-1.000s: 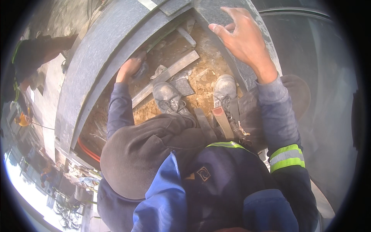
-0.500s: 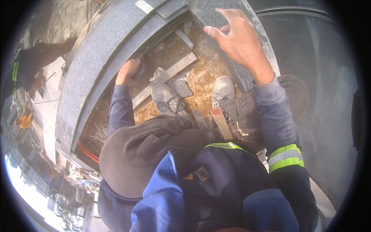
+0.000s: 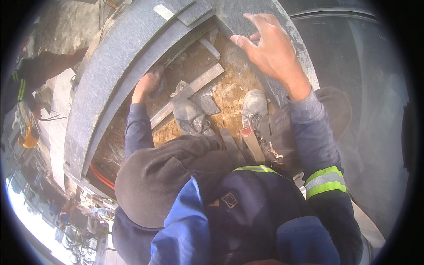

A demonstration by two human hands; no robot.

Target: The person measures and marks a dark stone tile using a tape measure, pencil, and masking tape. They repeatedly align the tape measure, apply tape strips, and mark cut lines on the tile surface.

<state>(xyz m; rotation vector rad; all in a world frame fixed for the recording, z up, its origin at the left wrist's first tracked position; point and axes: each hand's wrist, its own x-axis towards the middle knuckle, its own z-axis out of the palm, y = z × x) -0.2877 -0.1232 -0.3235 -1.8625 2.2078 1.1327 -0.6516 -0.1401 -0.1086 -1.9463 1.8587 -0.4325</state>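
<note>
My left hand (image 3: 147, 85) reaches down into the dirt-floored pit (image 3: 238, 79), beside the inner edge of a curved grey stone slab (image 3: 104, 73). Its fingertips are blurred and partly hidden, so whether they hold anything does not show. A greyish, unclear patch lies just right of those fingers. Over the grey stone slab on the right (image 3: 234, 15), my right hand (image 3: 276, 51) is raised with thumb and fingers apart and nothing between them. A long narrow strip (image 3: 198, 86) lies slantwise in the pit, between my left hand and my shoes.
My dusty shoes (image 3: 255, 104) stand on the dirt, near a small dark tile piece (image 3: 207, 102). A smooth dark surface (image 3: 366, 110) fills the right side. Orange tubing (image 3: 100, 176) runs at lower left. Another person's dark sleeve (image 3: 51, 68) shows at far left, near a yellow-orange object (image 3: 30, 140).
My hands keep nearly the same poses, with the left hand shifted slightly. The other person at far left has changed position, their sleeve and reflective bands now lying differently.
</note>
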